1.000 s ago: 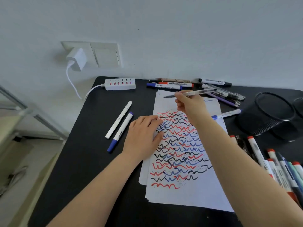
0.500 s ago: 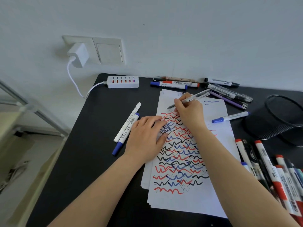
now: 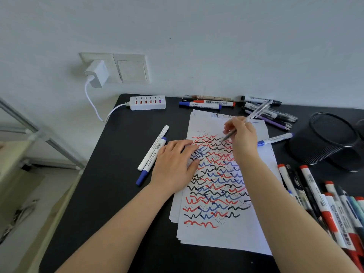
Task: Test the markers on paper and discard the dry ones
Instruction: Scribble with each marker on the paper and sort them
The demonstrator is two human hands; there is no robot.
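Observation:
A stack of white paper (image 3: 236, 233) lies on the black table, covered with red, blue and black squiggles. My right hand (image 3: 243, 139) grips a clear pen (image 3: 256, 113) with its tip down on the upper part of the sheet. My left hand (image 3: 174, 164) lies flat on the paper's left edge, fingers straight. Two white markers (image 3: 152, 152) lie side by side left of the paper. A blue-capped marker (image 3: 275, 138) lies to the right of my right hand.
Several markers (image 3: 208, 103) line the table's back edge, more pens (image 3: 275, 117) lie at the back right, and another row of markers (image 3: 323, 203) at the front right. A black mesh cup (image 3: 331, 138) stands at the right. A white power strip (image 3: 147, 102) sits at the back left.
My right hand has brought the clear pen from the top of the sheet down toward me, tilting it more upright with the tip on the paper. My left hand has stayed on the sheet.

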